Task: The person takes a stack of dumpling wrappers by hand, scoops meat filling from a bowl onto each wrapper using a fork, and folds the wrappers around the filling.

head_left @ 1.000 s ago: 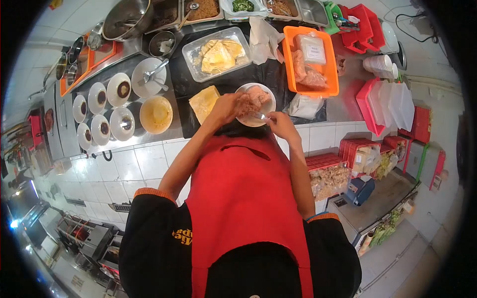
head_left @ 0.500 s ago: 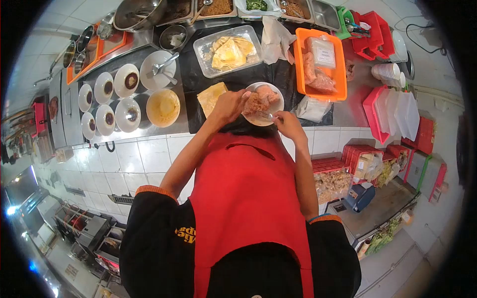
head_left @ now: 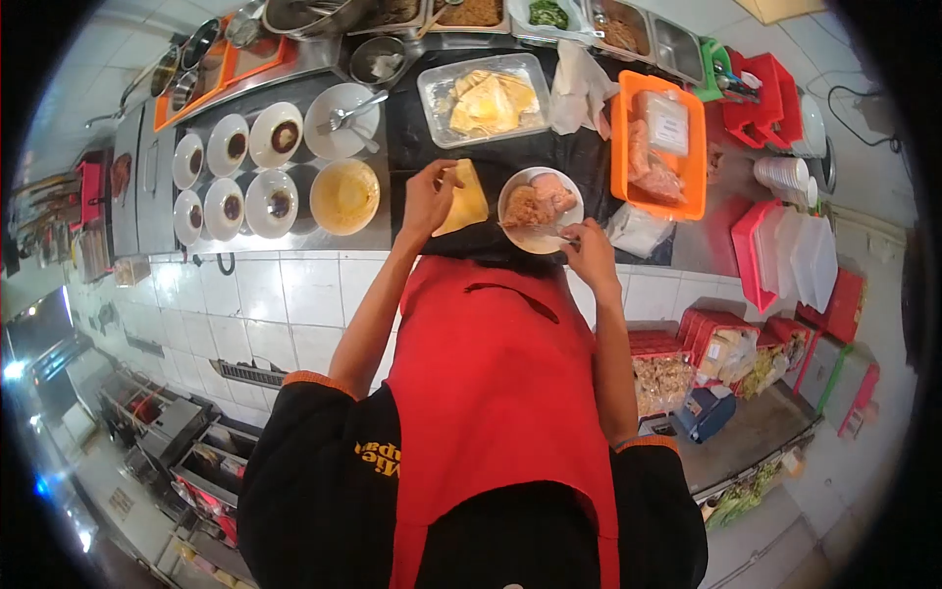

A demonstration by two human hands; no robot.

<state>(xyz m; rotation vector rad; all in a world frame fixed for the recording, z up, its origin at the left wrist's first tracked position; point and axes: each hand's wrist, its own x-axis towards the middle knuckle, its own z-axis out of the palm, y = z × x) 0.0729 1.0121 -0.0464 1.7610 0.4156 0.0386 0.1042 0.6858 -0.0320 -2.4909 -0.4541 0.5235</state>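
Observation:
My left hand point(head_left: 432, 196) is at the near-left edge of a stack of yellow square wonton wrappers point(head_left: 469, 204), its fingers curled and pinching at the upper corner. In my right hand point(head_left: 589, 250) is a metal fork point(head_left: 536, 232), low over the front of a white bowl point(head_left: 579, 218). Inside that bowl lie brown minced filling point(head_left: 528, 206) and a pink lump of raw minced meat point(head_left: 552, 190). Beyond the wrappers, a clear tray point(head_left: 434, 96) holds a heap of yellow folded wrappers point(head_left: 491, 103).
White bowls with dark sauce point(head_left: 275, 201) stand in rows at left, beside a bowl of yellowish liquid point(head_left: 343, 199) and a plate with cutlery point(head_left: 339, 108). An orange tub point(head_left: 622, 147) holds bagged meat at right. Metal food pans point(head_left: 677, 49) line the back.
My left hand has left the bowl's rim and moved left to the wrappers. My right hand stays at the bowl with the fork. The view has shifted slightly.

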